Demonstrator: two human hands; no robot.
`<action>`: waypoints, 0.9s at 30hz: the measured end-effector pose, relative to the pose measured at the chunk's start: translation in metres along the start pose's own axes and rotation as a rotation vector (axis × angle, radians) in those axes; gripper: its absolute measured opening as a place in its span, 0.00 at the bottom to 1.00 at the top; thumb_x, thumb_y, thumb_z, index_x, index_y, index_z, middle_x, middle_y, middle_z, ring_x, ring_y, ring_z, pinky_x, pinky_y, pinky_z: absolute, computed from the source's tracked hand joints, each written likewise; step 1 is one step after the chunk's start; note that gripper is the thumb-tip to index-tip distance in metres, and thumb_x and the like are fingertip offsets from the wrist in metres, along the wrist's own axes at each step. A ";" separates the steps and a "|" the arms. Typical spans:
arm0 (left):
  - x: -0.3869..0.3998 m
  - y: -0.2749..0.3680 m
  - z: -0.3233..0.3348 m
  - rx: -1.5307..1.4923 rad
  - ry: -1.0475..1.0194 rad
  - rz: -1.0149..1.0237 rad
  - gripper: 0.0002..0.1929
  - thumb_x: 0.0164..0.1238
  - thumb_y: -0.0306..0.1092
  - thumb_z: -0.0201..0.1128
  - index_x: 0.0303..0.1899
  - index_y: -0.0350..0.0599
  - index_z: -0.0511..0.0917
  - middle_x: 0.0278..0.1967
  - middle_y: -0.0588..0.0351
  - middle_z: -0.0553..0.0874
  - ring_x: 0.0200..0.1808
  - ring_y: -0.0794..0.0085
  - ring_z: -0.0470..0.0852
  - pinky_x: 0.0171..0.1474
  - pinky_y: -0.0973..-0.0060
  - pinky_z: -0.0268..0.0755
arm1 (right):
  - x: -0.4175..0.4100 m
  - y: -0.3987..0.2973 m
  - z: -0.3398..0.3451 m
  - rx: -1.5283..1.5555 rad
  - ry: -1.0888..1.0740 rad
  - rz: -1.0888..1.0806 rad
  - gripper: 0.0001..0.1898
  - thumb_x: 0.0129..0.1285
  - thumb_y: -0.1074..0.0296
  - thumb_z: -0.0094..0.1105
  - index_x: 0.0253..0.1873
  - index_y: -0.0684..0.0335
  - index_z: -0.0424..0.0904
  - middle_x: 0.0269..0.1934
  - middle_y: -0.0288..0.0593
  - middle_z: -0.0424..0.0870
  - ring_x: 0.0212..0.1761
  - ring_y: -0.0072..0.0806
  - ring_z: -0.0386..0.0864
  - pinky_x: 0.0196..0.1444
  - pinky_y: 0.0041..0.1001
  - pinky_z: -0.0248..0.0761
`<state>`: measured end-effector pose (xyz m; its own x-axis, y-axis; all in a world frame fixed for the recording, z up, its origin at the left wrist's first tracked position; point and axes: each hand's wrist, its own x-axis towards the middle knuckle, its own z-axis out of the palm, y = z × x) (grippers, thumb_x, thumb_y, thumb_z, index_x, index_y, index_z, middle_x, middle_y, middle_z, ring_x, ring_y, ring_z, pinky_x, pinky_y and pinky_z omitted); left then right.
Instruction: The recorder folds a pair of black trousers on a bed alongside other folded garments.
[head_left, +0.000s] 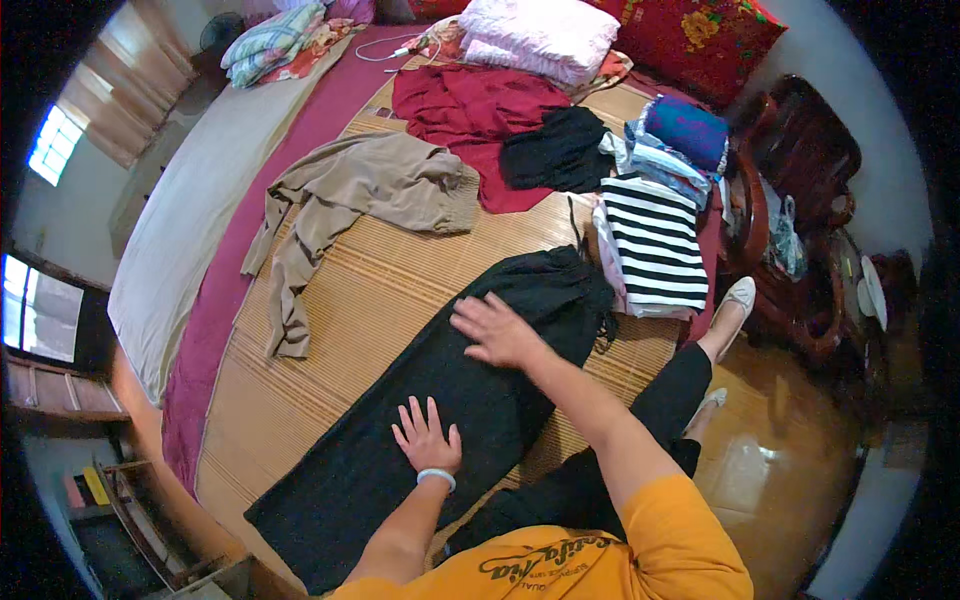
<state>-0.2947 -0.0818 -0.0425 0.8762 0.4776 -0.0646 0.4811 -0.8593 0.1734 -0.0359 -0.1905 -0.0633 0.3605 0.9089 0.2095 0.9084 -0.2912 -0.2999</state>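
Black trousers (450, 375) with a drawstring waist lie flat and diagonally on a woven bamboo mat (375, 274). My left hand (429, 442), a pale bangle at its wrist, rests with spread fingers on the lower part of the legs. Nearer the waistband is my right hand (495, 331), fingers apart, over the black cloth; whether it touches cannot be told. Neither hand grips anything. Tan trousers (375, 184) lie rumpled beyond. A folded black-and-white striped garment (652, 244) sits on a stack beside the waistband.
Dark red cloth (472, 105) and a crumpled black garment (555, 150) lie farther back. Folded clothes (686, 135) are piled at the right, near a dark wooden chair (757, 195). Pink bedding (536, 34) and a charging cable (382, 56) are at the far end.
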 end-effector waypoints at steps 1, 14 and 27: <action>0.000 0.000 0.000 -0.007 0.002 0.008 0.36 0.62 0.49 0.60 0.72 0.50 0.64 0.77 0.46 0.56 0.78 0.47 0.49 0.76 0.44 0.37 | -0.001 0.017 -0.009 -0.053 0.038 0.100 0.35 0.64 0.45 0.58 0.71 0.58 0.66 0.74 0.47 0.62 0.77 0.41 0.58 0.77 0.49 0.47; -0.003 0.001 -0.001 0.033 0.049 0.049 0.35 0.65 0.49 0.57 0.73 0.51 0.62 0.77 0.47 0.56 0.78 0.48 0.50 0.76 0.45 0.39 | -0.064 -0.082 0.005 0.116 -0.134 -0.321 0.38 0.64 0.40 0.55 0.72 0.58 0.63 0.75 0.49 0.60 0.78 0.42 0.55 0.77 0.52 0.44; -0.001 -0.004 0.003 0.037 0.099 0.031 0.34 0.65 0.49 0.58 0.72 0.52 0.64 0.76 0.48 0.57 0.78 0.49 0.51 0.75 0.44 0.41 | -0.080 0.001 -0.062 -0.236 -0.008 0.336 0.39 0.58 0.43 0.63 0.69 0.60 0.67 0.71 0.51 0.64 0.75 0.46 0.59 0.74 0.51 0.50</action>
<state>-0.2976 -0.0794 -0.0462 0.8848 0.4644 0.0378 0.4557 -0.8794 0.1377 -0.0502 -0.2818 -0.0224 0.6450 0.7532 0.1291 0.7640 -0.6323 -0.1285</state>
